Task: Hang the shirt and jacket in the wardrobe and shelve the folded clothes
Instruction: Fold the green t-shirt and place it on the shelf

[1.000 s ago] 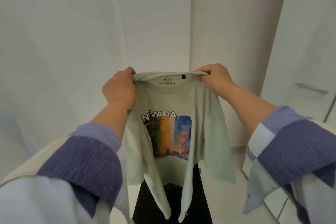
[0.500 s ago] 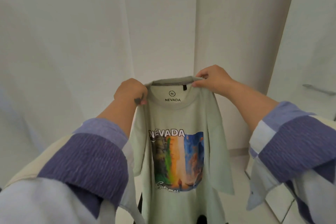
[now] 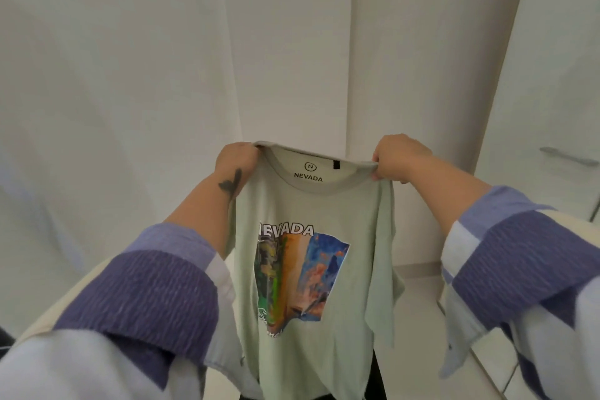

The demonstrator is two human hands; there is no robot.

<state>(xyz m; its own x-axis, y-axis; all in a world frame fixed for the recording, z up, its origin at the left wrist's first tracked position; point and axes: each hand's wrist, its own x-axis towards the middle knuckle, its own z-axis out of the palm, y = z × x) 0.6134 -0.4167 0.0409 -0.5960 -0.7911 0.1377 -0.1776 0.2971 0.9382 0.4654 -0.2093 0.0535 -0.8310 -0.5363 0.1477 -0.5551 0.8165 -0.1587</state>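
A pale green T-shirt (image 3: 334, 214) with a colourful "NEVADA" print hangs in front of me, front side facing me. My left hand (image 3: 235, 159) grips its collar at the left shoulder. At the right shoulder my right hand (image 3: 397, 156) grips the collar too, stretching the neckline wide between both hands. The shirt's body and sleeves dangle freely below. No hanger, jacket or folded clothes are in view.
White wardrobe doors (image 3: 285, 42) stand shut straight ahead, with a vertical gap between panels. A white door with a metal handle (image 3: 568, 156) is at the right. Pale floor (image 3: 418, 282) shows below the shirt on the right.
Both hands pulled the collar wider apart. The shirt swung and twisted slightly, its right sleeve now folding forward.
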